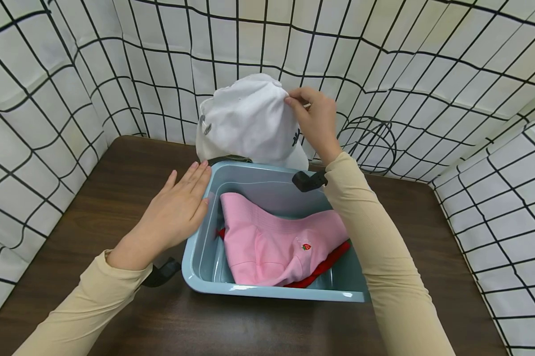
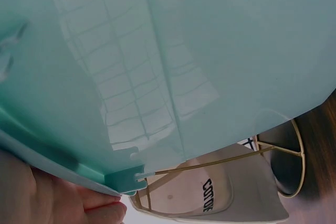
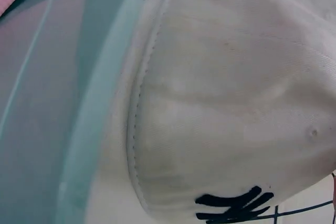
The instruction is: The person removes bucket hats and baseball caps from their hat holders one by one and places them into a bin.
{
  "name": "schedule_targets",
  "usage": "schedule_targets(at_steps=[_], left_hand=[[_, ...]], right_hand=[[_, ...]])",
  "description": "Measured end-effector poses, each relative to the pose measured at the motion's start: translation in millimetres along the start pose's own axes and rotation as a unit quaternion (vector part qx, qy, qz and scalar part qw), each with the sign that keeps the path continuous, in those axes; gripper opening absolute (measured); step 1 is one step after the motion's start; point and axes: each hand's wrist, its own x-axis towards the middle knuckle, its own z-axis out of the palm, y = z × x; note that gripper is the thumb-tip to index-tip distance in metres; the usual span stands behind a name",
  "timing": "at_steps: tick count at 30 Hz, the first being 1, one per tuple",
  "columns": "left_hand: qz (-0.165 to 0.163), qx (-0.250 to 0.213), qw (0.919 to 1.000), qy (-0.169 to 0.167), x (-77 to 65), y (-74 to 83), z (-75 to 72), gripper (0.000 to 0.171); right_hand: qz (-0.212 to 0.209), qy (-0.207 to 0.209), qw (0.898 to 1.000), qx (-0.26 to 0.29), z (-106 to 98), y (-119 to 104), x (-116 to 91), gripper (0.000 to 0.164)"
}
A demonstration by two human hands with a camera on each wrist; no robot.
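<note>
My right hand [image 1: 315, 116] pinches the crown of a white cap [image 1: 254, 118] behind the basin. Dark embroidery on that cap shows at the bottom of the right wrist view. Along the left rim of a light blue plastic basin [image 1: 272, 293] lies my left hand [image 1: 178, 210], its fingers straight and pointing toward the cap. Inside the basin is a pink garment [image 1: 267, 242] with a ribbed band and a small strawberry patch [image 1: 306, 246]. Red cloth [image 1: 325, 267] peeks out from under it. My right sleeve covers the basin's right side.
The basin stands on a dark brown tabletop [image 1: 258, 326]. White cloth with a black grid [image 1: 160, 64] surrounds the table. Black looped wire [image 1: 374, 143] is at the back right. Beyond the basin, the left wrist view shows gold wire [image 2: 302, 153] and a pale lettered item [image 2: 247, 187].
</note>
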Motion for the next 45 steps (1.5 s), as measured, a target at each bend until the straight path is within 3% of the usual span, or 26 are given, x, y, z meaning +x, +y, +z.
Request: schedule_targets(at_steps=[12, 22, 35, 38, 45], left_hand=[[-0.006, 0.001, 1.0, -0.004, 0.1, 0.3, -0.3, 0.059], [0.0, -0.002, 1.0, 0.0, 0.1, -0.3, -0.6, 0.059], [-0.001, -0.002, 1.0, 0.0, 0.9, -0.6, 0.0, 0.06], [-0.001, -0.003, 1.0, 0.002, 0.8, -0.8, -0.1, 0.059], [-0.001, -0.007, 1.0, 0.0, 0.8, -0.2, -0.3, 0.059]], right_hand=[[0.071, -0.074, 0.991, 0.089, -6.4, 3.0, 1.9, 0.01], [0.071, -0.114, 0.982, 0.134, -9.4, 1.6, 0.4, 0.021], [0.071, -0.142, 0.986, 0.053, -9.4, 0.7, -1.3, 0.054], [0.058, -0.137, 0.987, 0.054, -9.1, 0.2, -1.5, 0.052], [-0.029, -0.087, 0.994, 0.065, -7.2, 1.8, -2.0, 0.024]])
